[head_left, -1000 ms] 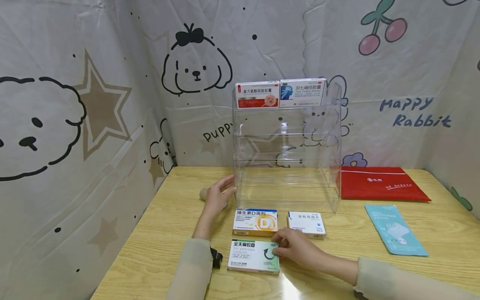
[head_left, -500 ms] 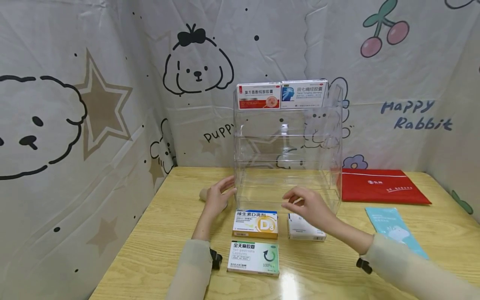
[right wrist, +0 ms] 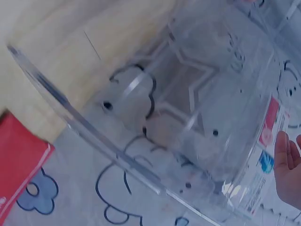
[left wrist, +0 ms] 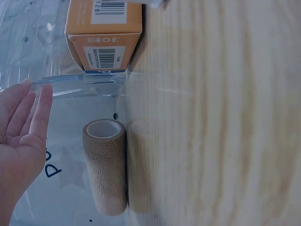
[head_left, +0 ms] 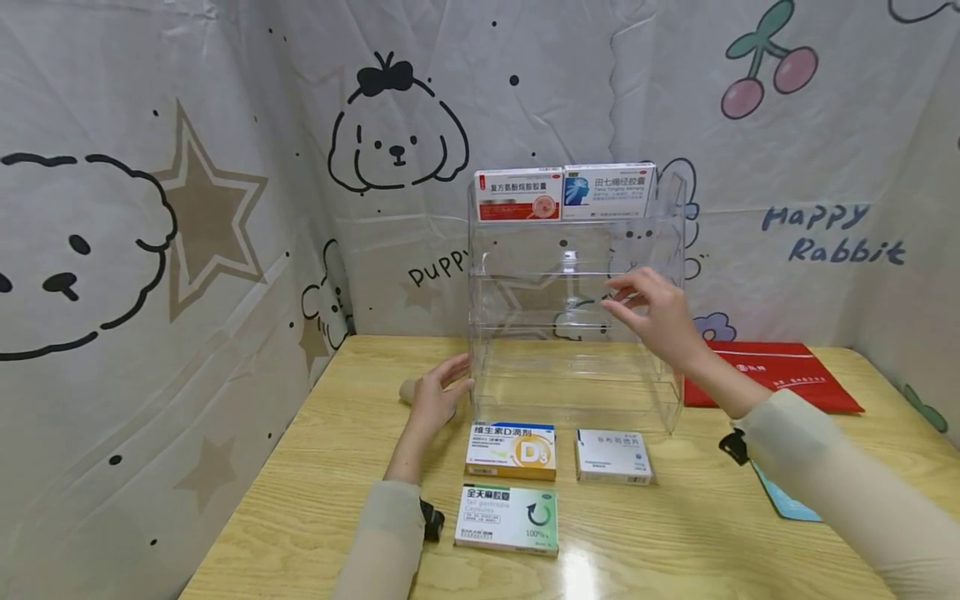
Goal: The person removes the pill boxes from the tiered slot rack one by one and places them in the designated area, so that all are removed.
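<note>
A clear acrylic display rack stands on the table. On its top tier sit a red-and-white medicine box and a blue-and-white one, side by side. My left hand touches the rack's left side, its fingers fairly straight. In front of the middle tiers my right hand is raised, fingers loosely bent and nothing between them. Before the rack lie an orange-and-white vitamin D box, a small white medicine box and a green-and-white capsule box.
Beside my left hand lies a tan roll of ribbed wrap. To the right of the rack is a red pouch. My right sleeve partly covers a light-blue packet. Printed cloth hangs behind the table.
My right hand has left the green-and-white capsule box and risen, passing over the small white box to the rack's middle tiers. My left hand stays at the rack's side.
</note>
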Demonstrator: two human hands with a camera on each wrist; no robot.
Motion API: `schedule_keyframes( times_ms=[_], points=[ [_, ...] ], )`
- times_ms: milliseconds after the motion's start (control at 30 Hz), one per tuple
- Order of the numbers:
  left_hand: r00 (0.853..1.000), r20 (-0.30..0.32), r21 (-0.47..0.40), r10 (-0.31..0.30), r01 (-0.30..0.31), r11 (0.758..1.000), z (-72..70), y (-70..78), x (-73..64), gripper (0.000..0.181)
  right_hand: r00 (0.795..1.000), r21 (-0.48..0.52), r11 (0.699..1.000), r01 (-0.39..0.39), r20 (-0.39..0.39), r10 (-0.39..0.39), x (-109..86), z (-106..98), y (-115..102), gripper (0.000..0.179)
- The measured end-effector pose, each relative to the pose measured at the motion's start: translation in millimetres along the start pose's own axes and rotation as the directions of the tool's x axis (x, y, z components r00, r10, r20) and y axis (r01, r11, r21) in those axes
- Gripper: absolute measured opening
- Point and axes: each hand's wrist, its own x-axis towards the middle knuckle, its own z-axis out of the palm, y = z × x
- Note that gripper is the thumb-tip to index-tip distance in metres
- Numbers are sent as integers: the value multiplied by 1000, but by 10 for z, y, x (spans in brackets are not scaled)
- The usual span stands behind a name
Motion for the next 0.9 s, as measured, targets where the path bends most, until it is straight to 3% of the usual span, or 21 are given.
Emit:
schedule_keyframes(
  times_ms=[267,467,700,900],
  points=[
    [1000,9,-15,6,-6,1000,-26,-46,3,46,989,-68,995,-71,-131,61,524,-206,135,31],
    [1000,8,-13,24,-24,1000,-26,-34,-8,45,978,-139,981,-138,-173,113,808,-312,205,36],
    [999,15,-28,48,-48,998,-38,53,-53,44,973,-186,963,-197,-159,169,1017,-403,320,44],
    [999,3,-32,50,-50,998,-30,-61,-5,44,965,-245,934,-261,-89,246,1155,-458,378,51]
  ],
)
